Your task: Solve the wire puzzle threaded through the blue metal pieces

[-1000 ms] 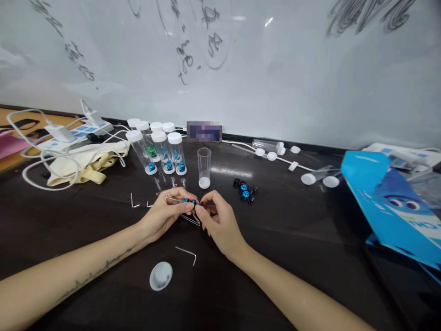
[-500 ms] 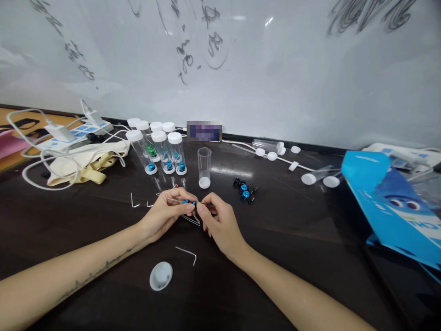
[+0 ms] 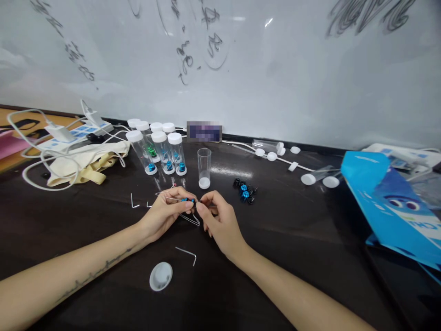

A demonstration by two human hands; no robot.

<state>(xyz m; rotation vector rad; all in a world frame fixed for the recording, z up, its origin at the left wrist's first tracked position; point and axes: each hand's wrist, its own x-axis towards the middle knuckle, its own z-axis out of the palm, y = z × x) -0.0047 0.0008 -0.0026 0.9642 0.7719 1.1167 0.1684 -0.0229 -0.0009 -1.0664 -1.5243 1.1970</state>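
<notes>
Between thumb and fingers, my left hand (image 3: 167, 212) pinches a small blue and black metal part (image 3: 189, 201). A thin bent wire (image 3: 190, 219) with a small red tip passes through the same hand and loops out beneath it. My right hand (image 3: 217, 220) is closed at the part's right end, its fingertips pinched there; whatever lies between them is too small to make out. Just beyond both hands stands an uncapped clear tube (image 3: 204, 166) on a white base. An L-shaped hex key (image 3: 188, 252) and a round white cap (image 3: 161, 276) lie nearer to me.
Several capped clear tubes (image 3: 161, 151) holding blue or green parts stand back left. Loose blue and black parts (image 3: 245, 191) lie to the right. A cloth bag (image 3: 86, 163), another hex key (image 3: 133, 202), white caps (image 3: 272, 156) and a blue package (image 3: 386, 207) are also around.
Both hands stay in nearly the same place. The fingertips at the small part have shifted very slightly, and the wire with them.
</notes>
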